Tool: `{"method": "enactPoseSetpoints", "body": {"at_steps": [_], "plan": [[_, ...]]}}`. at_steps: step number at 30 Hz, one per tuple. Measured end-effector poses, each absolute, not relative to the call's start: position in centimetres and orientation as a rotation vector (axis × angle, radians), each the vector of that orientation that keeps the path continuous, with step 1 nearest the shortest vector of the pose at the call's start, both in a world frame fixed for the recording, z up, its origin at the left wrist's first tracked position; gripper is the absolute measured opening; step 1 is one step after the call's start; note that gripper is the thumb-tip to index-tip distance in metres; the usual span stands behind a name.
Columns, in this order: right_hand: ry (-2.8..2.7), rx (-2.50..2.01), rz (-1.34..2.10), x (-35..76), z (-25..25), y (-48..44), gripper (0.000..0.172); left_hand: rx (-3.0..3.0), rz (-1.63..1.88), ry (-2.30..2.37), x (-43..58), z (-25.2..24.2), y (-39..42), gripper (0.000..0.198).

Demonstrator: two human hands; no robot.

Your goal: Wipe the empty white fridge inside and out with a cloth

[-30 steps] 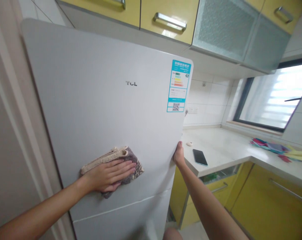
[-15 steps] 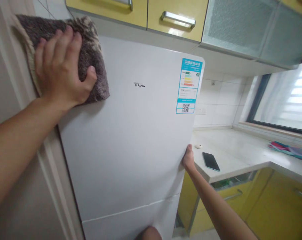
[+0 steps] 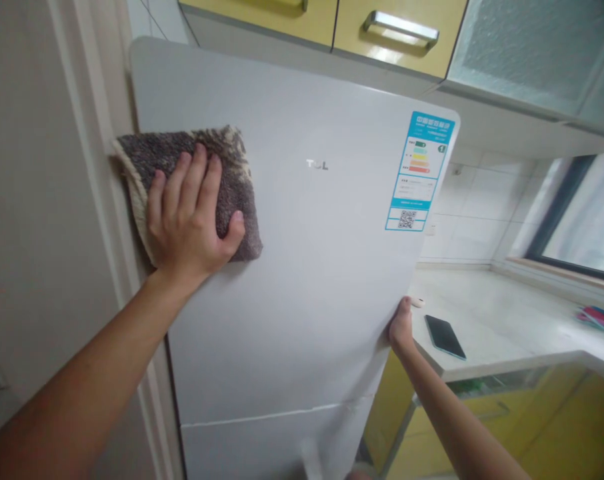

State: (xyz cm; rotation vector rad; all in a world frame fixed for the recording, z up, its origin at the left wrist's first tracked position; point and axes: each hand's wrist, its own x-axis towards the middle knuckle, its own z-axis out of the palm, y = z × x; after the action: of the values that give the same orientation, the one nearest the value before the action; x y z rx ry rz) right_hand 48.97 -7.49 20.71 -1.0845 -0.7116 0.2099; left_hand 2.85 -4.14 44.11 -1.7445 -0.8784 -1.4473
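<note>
A white fridge door (image 3: 307, 280) fills the middle of the view. My left hand (image 3: 189, 213) lies flat, fingers spread, on a brown and beige cloth (image 3: 232, 180) pressed against the door's upper left part. My right hand (image 3: 401, 327) grips the door's right edge at mid height; its fingers wrap behind the edge and are hidden. A blue energy label (image 3: 422, 172) sits at the door's upper right corner.
A pale wall and door frame (image 3: 82, 200) stand close on the left. Yellow cabinets (image 3: 397, 33) hang just above the fridge. To the right, a white counter (image 3: 507, 327) carries a dark phone (image 3: 445, 337), with coloured items (image 3: 602, 319) near a window.
My left hand with the cloth rose from the door's lower middle to its top left corner, then came down a little. My right hand kept its hold on the door edge.
</note>
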Motion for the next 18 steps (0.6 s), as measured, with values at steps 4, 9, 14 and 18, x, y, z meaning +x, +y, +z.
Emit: {"method": "enactPoseSetpoints", "body": {"at_steps": [4, 9, 14, 18], "plan": [[-0.702, -1.084, 0.205, 49.1, 20.7, -7.4, 0.092, -1.718, -1.470, -0.890, 2.9, 39.8, -4.0, 0.084], [-0.673, -1.092, 0.201, 48.5, 21.2, -7.5, 0.093, -1.713, -1.445, -0.918, 2.9, 34.2, -4.2, 0.087], [-0.660, -1.099, 0.169, 48.2, 21.3, -7.6, 0.087, -1.652, -1.400, -0.897, 3.0, 28.2, -4.6, 0.087], [-0.664, -1.104, 0.157, 48.4, 21.1, -7.6, 0.091, -1.622, -1.363, -0.875, 3.2, 23.3, -4.9, 0.083]]}}
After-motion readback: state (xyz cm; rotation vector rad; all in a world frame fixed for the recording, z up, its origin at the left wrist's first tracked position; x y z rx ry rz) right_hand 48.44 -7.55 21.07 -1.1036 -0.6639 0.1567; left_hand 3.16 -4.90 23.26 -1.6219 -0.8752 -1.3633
